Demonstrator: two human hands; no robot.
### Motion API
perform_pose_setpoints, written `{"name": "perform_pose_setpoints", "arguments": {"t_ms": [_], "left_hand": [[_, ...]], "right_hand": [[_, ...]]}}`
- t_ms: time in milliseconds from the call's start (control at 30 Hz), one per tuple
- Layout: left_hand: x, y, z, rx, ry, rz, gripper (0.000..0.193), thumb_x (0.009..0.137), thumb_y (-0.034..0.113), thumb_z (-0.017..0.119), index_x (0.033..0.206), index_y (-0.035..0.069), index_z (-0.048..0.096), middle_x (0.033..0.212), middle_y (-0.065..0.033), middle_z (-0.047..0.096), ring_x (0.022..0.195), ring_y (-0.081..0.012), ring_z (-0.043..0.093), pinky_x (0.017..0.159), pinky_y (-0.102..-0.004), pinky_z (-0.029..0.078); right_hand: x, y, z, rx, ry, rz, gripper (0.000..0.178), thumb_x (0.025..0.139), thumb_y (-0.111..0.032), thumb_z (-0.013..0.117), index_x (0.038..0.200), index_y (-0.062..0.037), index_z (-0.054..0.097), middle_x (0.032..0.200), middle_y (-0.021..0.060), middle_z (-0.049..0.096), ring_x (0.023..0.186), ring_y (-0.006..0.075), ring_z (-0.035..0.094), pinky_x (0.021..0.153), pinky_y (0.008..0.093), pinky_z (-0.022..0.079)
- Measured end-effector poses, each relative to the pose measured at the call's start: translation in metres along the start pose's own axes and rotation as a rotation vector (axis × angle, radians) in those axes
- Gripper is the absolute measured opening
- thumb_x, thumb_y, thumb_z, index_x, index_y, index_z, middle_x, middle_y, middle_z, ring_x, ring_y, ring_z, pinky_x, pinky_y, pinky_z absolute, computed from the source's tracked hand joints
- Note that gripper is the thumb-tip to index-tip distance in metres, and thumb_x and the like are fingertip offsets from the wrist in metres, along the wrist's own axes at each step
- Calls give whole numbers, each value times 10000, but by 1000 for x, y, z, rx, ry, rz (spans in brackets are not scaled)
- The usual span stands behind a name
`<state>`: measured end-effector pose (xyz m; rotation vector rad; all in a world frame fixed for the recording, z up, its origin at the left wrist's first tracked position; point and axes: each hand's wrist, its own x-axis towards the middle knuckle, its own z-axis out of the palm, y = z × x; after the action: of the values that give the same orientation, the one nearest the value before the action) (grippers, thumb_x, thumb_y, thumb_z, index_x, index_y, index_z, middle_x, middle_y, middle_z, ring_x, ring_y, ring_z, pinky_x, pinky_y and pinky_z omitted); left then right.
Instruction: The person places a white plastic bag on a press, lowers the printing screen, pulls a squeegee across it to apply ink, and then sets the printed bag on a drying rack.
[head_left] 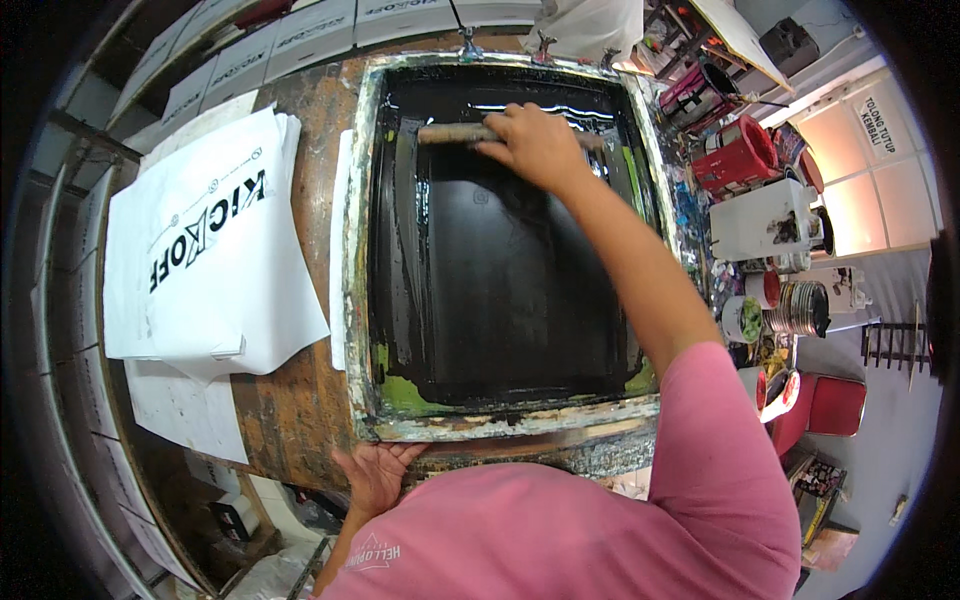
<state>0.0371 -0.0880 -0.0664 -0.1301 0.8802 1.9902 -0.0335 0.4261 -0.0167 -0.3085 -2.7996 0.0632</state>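
A wooden-handled squeegee [452, 133] lies across the far part of a screen printing frame [520, 424]. My right hand [535, 143] is closed round its handle, my arm stretched over the right side of the screen. Black ink [500, 300] coats most of the mesh, with thick streaks along both sides and green patches near the corners. At the frame's near left edge is my left hand [378, 474], palm turned up and fingers spread, the tips close under the rim. What lies beneath the screen is hidden, apart from a white sheet edge [341, 250] showing along its left.
To the left, a stack of printed white sheets [200, 250] lies on the worn wooden table [290, 420]. Clamps [543, 48] stand at the frame's far edge. On the right are red buckets [735, 155], a white container [760, 220], ink pots [742, 318] and a red chair [836, 404].
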Motion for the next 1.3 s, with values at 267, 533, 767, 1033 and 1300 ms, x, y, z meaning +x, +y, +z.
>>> {"name": "perform_pose_setpoints", "arguments": {"t_ms": [267, 533, 767, 1033, 1300], "left_hand": [[3, 4, -8, 58, -120, -11, 1128, 783, 931, 395, 1498, 60, 443, 1498, -168, 507, 1356, -360, 516, 1129, -598, 413], [4, 4, -3, 6, -201, 14, 937, 880, 856, 341, 1275, 78, 682, 1334, -215, 643, 1304, -425, 550, 1168, -636, 321], [1, 15, 17, -116, -400, -4, 906, 887, 848, 328, 1274, 110, 685, 1342, -180, 649, 1301, -351, 570, 1186, -645, 279], [35, 72, 130, 27, -789, 377, 823, 942, 745, 434, 1529, 168, 440, 1573, -128, 441, 1453, -369, 390, 1207, -668, 208], [67, 12, 83, 2339, 255, 538, 1002, 906, 795, 403, 1586, 63, 321, 1614, -379, 150, 1535, -507, 24, 1100, -770, -129]], "right_hand": [[51, 40, -4, -9, -90, -27, 453, 959, -556, 555, 1079, -142, 694, 961, 142, 726, 937, 356, 699, 773, 504, 546], [-90, -69, -54, 48, -147, 29, 399, 932, -485, 629, 972, -88, 608, 895, 129, 686, 848, 353, 686, 722, 485, 530], [-210, -182, -184, 164, -173, 92, 374, 915, -406, 659, 979, -48, 575, 857, 117, 609, 874, 334, 644, 717, 465, 551], [-140, -192, -274, -137, 413, 61, 284, 825, -347, 696, 861, -81, 602, 797, 85, 569, 821, 284, 584, 906, 511, 379], [-90, -169, -314, -147, 484, 39, 321, 846, -360, 675, 851, -39, 661, 742, 99, 626, 740, 283, 607, 841, 460, 378]]}}
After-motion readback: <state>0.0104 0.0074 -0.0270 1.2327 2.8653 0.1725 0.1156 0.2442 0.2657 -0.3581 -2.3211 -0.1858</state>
